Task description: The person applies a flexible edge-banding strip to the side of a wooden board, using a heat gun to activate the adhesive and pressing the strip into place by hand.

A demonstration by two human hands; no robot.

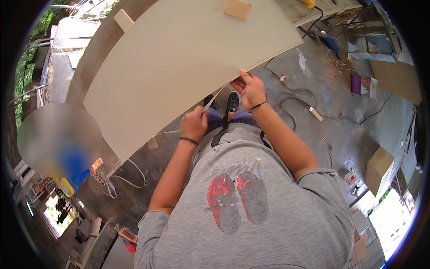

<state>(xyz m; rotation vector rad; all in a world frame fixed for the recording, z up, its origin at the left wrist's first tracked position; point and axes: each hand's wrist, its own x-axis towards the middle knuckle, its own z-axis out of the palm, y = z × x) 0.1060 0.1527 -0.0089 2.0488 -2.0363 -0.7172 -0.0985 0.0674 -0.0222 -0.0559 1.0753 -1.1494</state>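
A large cream-coloured board (pixel 174 67) lies flat before me, its near edge running up to the right. A thin pale edging strip (pixel 217 95) meets that edge near my right hand and hangs away from it toward my left. My left hand (pixel 194 125) is closed round the strip, just off the board, and a loose tail trails out to the left. Farther along, my right hand (pixel 251 91) pinches strip and board edge together, thumb on top and fingers curled beneath. The fingers' undersides are hidden.
A small tan block (pixel 238 9) rests on the board, and a pale block (pixel 123 20) stands at its far left edge. Cables with a white socket strip (pixel 315 114) cross the floor at right. A cardboard box (pixel 379 168) stands beyond. A blurred patch covers the left.
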